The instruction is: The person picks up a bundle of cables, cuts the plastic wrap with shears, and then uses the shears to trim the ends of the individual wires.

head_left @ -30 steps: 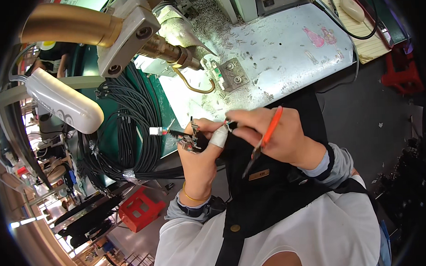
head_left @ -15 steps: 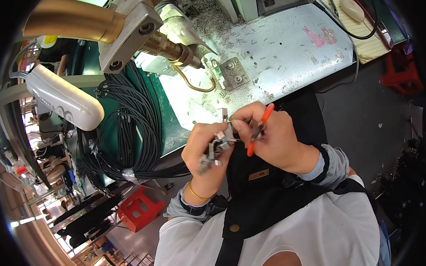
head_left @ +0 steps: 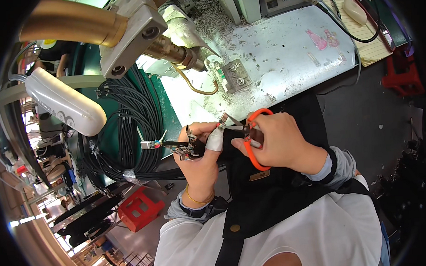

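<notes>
My left hand (head_left: pixel 198 173) is closed round several black cable ends with metal connectors (head_left: pixel 190 148); one connector end (head_left: pixel 151 144) with coloured wires sticks out to the left. White tape wraps the left thumb. Between that thumb and forefinger a single small metal connector (head_left: pixel 223 118) is pinched, with a bit of red at it. Orange-handled scissors (head_left: pixel 247 130) sit in my right hand (head_left: pixel 286 142), its fingers in the loops. Their blades are spread and reach left to the pinched connector; whether they touch it I cannot tell.
Above the hands is a pale metal work plate (head_left: pixel 286 69) scattered with small metal clippings, bearing a small fixture block (head_left: pixel 237 76). A machine head with a brass nozzle (head_left: pixel 184 56) overhangs it. Left lie coiled black cables (head_left: pixel 128 136) and a white lamp (head_left: pixel 66 103). Red stools (head_left: pixel 138 210) stand below.
The scissors have swung from lying across my right palm to pointing left, blades at the connector. My right hand has drawn back slightly, and the cable ends in my left hand have turned leftward.
</notes>
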A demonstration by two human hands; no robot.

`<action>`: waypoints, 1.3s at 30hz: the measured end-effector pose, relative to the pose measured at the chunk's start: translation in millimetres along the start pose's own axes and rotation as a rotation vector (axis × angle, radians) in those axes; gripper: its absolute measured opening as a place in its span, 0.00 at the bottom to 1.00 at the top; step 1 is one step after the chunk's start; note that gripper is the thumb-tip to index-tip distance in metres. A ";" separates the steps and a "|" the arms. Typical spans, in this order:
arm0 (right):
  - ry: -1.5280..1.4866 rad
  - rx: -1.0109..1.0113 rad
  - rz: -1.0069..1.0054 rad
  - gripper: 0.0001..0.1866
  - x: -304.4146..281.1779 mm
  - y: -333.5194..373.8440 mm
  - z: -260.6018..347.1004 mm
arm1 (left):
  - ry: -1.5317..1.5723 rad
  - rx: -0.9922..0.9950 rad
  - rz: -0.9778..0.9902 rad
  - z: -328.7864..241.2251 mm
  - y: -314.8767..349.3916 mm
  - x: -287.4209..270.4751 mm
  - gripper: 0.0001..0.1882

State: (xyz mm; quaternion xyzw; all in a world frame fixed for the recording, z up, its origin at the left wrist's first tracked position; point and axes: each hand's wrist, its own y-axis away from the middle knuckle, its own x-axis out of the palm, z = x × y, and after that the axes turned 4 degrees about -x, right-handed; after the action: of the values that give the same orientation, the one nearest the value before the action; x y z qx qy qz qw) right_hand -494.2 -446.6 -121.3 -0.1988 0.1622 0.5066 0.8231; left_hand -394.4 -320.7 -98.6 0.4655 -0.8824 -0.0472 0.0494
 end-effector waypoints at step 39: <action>-0.391 0.192 -0.151 0.11 -4.7 -71.3 -17.8 | 0.319 -0.434 0.266 -9.0 -83.8 3.8 0.06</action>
State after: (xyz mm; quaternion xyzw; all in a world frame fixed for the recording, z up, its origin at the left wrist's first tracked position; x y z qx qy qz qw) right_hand -433.4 -488.0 -123.0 -0.0295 0.0318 0.4545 0.8897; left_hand -326.9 -371.4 -100.3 0.3261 -0.8860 -0.1541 0.2916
